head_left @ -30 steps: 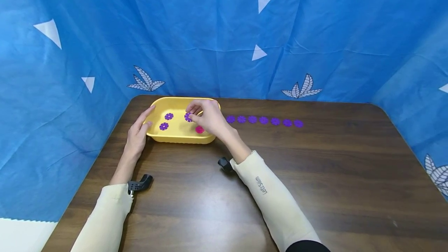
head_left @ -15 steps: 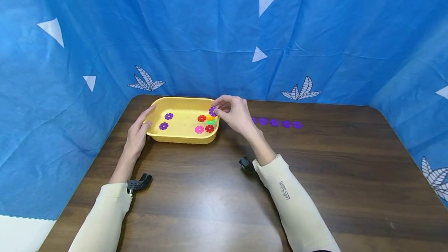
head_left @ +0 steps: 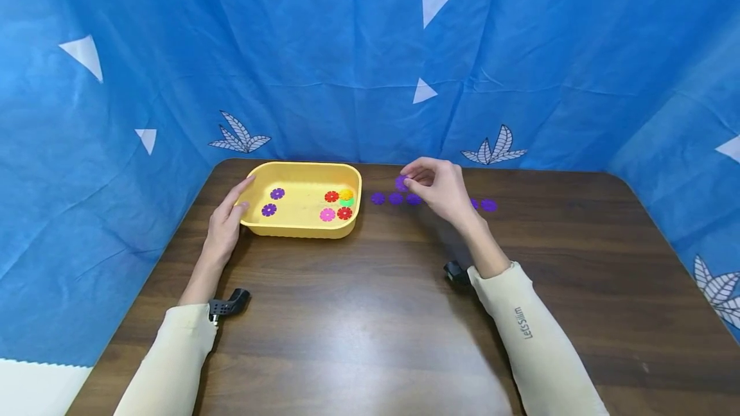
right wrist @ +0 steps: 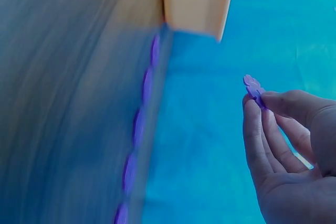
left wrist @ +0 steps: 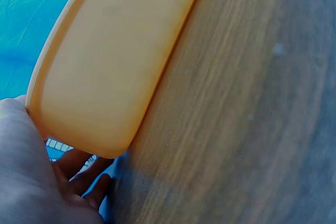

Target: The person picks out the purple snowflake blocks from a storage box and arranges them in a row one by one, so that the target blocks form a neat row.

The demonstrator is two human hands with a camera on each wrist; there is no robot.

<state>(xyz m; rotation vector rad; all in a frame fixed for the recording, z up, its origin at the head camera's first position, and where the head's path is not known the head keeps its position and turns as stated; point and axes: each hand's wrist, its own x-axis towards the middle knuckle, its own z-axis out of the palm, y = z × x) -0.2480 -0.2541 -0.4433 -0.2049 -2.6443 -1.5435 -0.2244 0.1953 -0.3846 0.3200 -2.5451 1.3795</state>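
Note:
My right hand (head_left: 444, 190) pinches a purple flower-shaped plastic disc (head_left: 401, 183) between thumb and fingertips, raised over the table. In the right wrist view the held disc (right wrist: 254, 88) is seen nearly edge-on. Below it runs a row of matching purple discs (head_left: 378, 198), partly covered by that hand. At the left, my left hand (head_left: 224, 226) holds the left end of a yellow tray (head_left: 295, 231), its thumb at the rim. Two purple discs (head_left: 277, 193) lie in the tray's left half. Red, pink, orange and green discs (head_left: 344, 213) lie toward its right end.
The brown wooden table (head_left: 347, 313) extends toward the front and right. A blue curtain (head_left: 358, 50) with white triangles and leaf prints hangs behind and along the sides. Black wrist cameras (head_left: 230, 302) jut inward from both sleeves.
My right hand has picked the purple disc out of the tray and carried it right, over the row. The left hand stays at the tray, which has hardly moved.

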